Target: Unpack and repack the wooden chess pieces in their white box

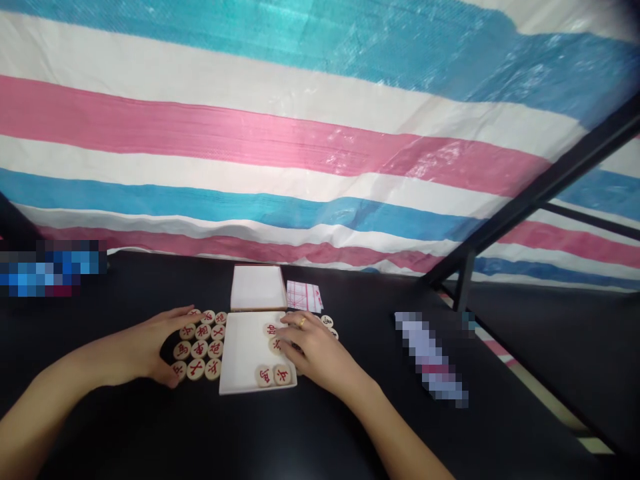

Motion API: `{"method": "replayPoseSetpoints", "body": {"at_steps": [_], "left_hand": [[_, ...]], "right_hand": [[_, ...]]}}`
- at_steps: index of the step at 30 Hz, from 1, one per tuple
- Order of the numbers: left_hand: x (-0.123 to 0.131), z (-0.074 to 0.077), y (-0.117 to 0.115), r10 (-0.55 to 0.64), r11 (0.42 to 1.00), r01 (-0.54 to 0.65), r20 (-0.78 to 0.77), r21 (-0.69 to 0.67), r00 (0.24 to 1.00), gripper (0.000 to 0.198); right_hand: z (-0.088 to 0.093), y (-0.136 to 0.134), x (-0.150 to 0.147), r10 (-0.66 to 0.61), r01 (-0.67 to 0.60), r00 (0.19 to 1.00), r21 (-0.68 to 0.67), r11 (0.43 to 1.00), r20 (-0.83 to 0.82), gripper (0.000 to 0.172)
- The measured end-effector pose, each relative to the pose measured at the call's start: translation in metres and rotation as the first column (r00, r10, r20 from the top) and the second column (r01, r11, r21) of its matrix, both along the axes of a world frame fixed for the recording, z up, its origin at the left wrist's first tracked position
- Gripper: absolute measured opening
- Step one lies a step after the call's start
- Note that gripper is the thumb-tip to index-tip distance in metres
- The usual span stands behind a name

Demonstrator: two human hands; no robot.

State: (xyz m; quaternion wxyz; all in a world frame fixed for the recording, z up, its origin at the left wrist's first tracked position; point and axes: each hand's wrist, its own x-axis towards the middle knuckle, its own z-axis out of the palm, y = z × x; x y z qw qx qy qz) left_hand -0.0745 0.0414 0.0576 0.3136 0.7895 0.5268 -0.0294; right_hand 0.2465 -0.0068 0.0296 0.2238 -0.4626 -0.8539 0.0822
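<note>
1. A near tray [240,373] is lying on the tabletop [320,433], with a rear tray [257,287] just behind it.
2. A disc cluster [203,347] is lying just left of the near tray.
3. Loose discs [264,375] are lying in the near tray, towards its right side.
4. A folded sheet [305,295] is lying right of the rear tray.

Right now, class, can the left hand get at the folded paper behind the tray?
Probably yes. The left hand rests by the loose pieces; only those flat pieces and the low lid lie between it and the paper.
</note>
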Motion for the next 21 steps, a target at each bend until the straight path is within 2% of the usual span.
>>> {"method": "replayPoseSetpoints", "body": {"at_steps": [12,17,21], "left_hand": [[0.0,0.0,0.0,0.006,0.994,-0.01,0.036,0.108,0.999,0.084],[0.006,0.0,0.007,0.028,0.952,-0.041,0.047,0.304,0.998,0.064],[0.022,0.002,0.003,-0.04,0.908,0.018,0.043,0.418,0.998,0.055]], "right_hand": [[0.004,-0.003,-0.002,0.018,-0.018,1.0,0.011,1.0,0.014,0.022],[0.009,-0.007,-0.005,0.019,-0.018,0.996,-0.013,1.0,0.083,0.028],[0.012,-0.013,-0.008,-0.026,0.041,0.985,-0.082,0.996,0.169,0.035]]}}
